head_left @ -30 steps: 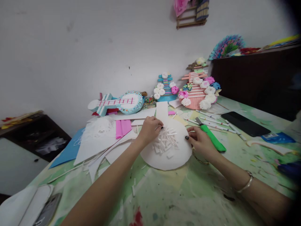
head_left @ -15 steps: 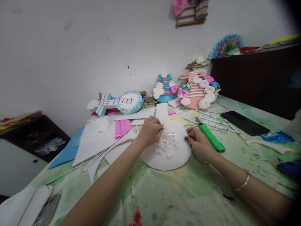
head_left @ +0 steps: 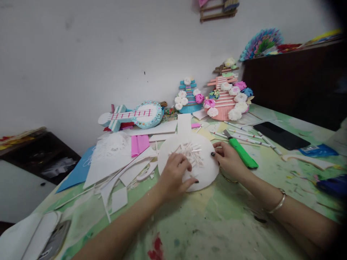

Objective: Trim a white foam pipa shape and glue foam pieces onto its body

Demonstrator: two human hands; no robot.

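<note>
You're in a craft room, judging by your paint-stained bench, utility knife, white offcuts and flower-trimmed model lute.

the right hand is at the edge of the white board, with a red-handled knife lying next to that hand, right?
Not quite: the head view shows that the knife has a green handle, not red. The right hand is at the white board's edge.
</note>
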